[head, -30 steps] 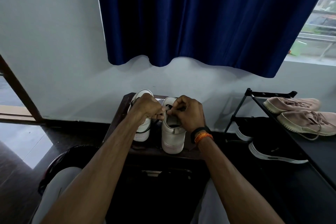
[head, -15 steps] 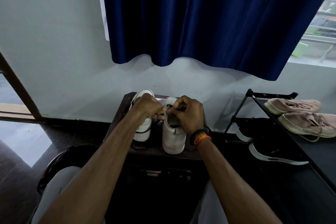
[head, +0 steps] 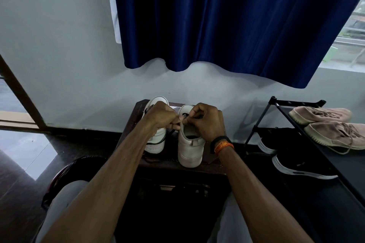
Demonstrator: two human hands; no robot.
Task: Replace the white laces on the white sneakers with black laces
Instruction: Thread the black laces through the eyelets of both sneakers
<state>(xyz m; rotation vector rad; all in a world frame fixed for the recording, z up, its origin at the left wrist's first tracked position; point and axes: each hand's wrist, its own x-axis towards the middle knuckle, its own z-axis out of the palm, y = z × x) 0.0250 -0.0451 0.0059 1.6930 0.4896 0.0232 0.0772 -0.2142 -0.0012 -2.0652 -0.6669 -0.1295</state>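
Hands meet over the right white leather sneaker [head: 190, 144] on the dark wooden counter [head: 214, 166]: left hand [head: 161, 117] and right hand [head: 209, 122], fingers pinching a thin black lace [head: 198, 117].

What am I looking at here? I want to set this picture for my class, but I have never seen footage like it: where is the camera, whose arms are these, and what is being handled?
There is no machine. A person wears a wide-angle camera on the head, looking forward and down, so the two arms coming in from the bottom are that person's own.

On a small dark table by the wall stand two white sneakers, heels towards the camera. The left hand and the right hand meet above the right sneaker, their fingers curled and pinching a black lace at its top; how far it is threaded is hidden by the hands. The left sneaker already shows black lace along its side.

To the right a black shoe rack holds beige shoes above black ones. A blue curtain hangs above.
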